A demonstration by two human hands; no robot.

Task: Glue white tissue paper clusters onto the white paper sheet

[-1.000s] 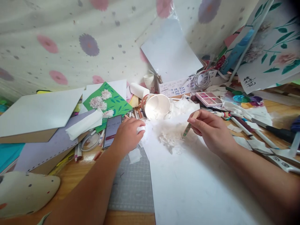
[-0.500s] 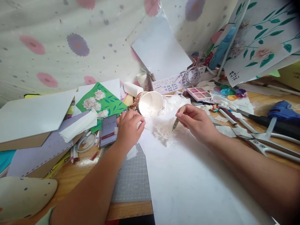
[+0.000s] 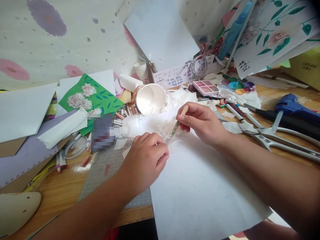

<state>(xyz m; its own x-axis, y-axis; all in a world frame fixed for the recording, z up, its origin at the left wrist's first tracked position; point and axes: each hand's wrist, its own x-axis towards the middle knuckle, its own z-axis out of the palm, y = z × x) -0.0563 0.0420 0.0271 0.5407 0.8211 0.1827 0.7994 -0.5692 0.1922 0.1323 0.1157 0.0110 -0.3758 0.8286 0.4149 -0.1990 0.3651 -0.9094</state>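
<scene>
My right hand [image 3: 202,123] pinches a flat wooden stick [image 3: 183,112] with a green-patterned lower end. The stick's tip points down at a crumpled whitish patch [image 3: 166,128] on the large white paper sheet [image 3: 200,186]. My left hand [image 3: 148,158] is curled near the sheet's left edge, thumb and fingers close together. Whatever lies under its fingers is hidden. Just beyond both hands, a paper cup [image 3: 151,100] lies tipped with its white inside facing me. White crumpled tissue [image 3: 181,98] is heaped to its right.
A grey cutting mat [image 3: 100,173] lies under the left forearm, beside a blurred-out phone [image 3: 102,132]. Green card with paper flowers [image 3: 106,93] stands behind it. To the right are scissors [image 3: 265,138], a blue glue gun [image 3: 290,105] and a pink paint palette [image 3: 205,87].
My left hand has moved right and closer to me, from beside the phone to the sheet's edge, its fingers curling. The stick stays in my right hand. The view has shifted.
</scene>
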